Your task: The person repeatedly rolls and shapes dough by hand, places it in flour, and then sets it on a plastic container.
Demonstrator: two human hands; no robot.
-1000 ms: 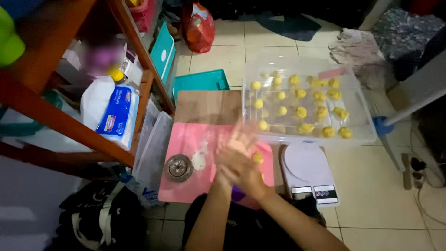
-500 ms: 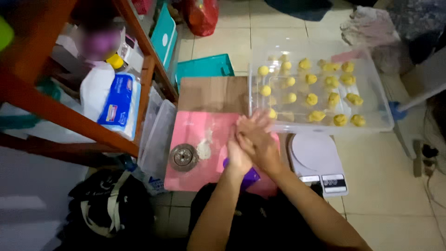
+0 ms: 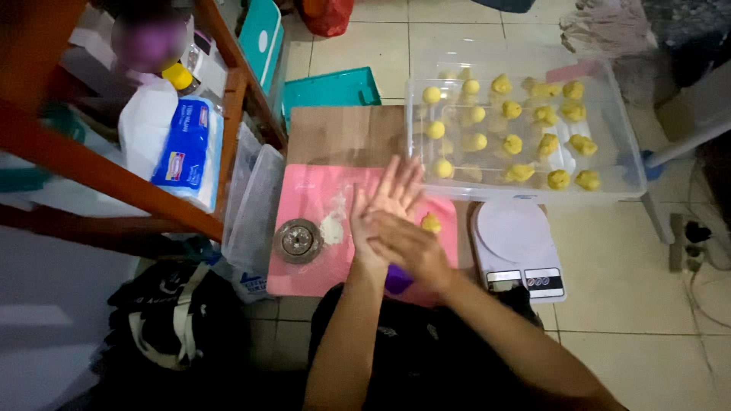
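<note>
Nearest the camera, the right hand [image 3: 411, 247] lies flat across the palm of the left hand [image 3: 381, 209], fingers of both stretched out wide. Whether there's a bit of dough pressed between the palms I honestly can't tell, nothing shows at the edges. Both hover over the pink mat [image 3: 304, 228] on the floor. My guess at the risk: anything rolled between flat palms could squirt out sideways and land on the tiles, or flatten instead of rounding if the press is too hard. Also the loose yellow dough ball [image 3: 431, 223] sits right beside the right hand, so a careless wrist could squash it. On the mat I count one round metal mould [image 3: 298, 240], one little heap of flour [image 3: 331, 228], that one ball, and one purple thing [image 3: 397, 279] half hidden under the arm. Right of the mat, one white kitchen scale [image 3: 518, 243]. Farther off, one clear plastic tub [image 3: 620, 164] holding roughly twenty yellow balls, some blurry.
</note>
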